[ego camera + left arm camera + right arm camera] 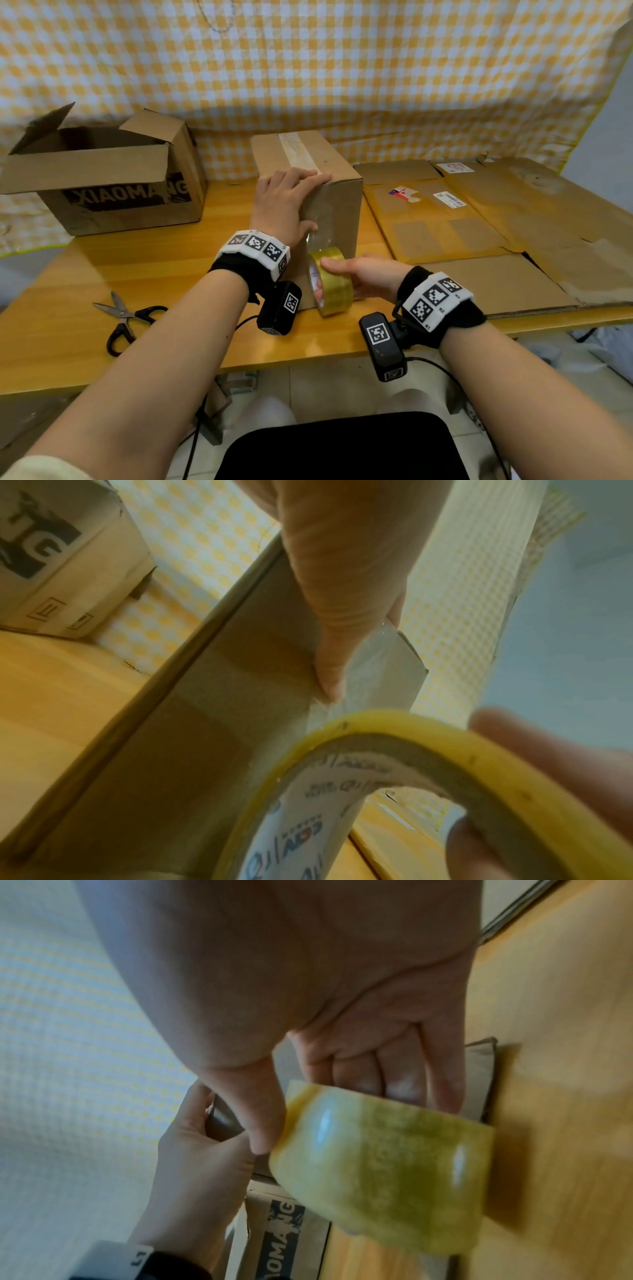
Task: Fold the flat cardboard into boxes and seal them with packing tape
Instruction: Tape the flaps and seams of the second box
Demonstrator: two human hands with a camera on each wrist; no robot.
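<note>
Right hand point(363, 277) has its grip on the tape roll point(331, 281): thumb on the outer band, fingers through the core, roll held on edge low at the box's near face. Left hand point(286, 205) is flat and released, fingers laid over the box's top near edge, thumb pressing the tape strip point(320, 241) onto the near face; it grasps nothing. The box point(308, 192) stands folded and closed mid-tabletop, with tape already along its top seam.

Step in hand, as I read it: sealing, running the strip over the top edge and down the near face. The clear strip spans from your thumb to the roll, taut-looking; left wrist view shows the thumb tip point(330, 685) right at the strip's edge.

Next move likely calls for: pull the roll further down, smooth the strip with your left hand, then cut. The scissors point(128, 318) lie on the tabletop to your left, well apart from the box, so one hand must let go to fetch them. Keep the thumb down or the strip may lift.

Edges and room: the roll sits near the tabletop's point(85, 274) front edge, little room left below it. Flat cardboard point(479, 222) fills the right side, just beside the box; no room to slide that way. An open box point(113, 178) stands back left, apart. Free tabletop lies front left, around the scissors.
</note>
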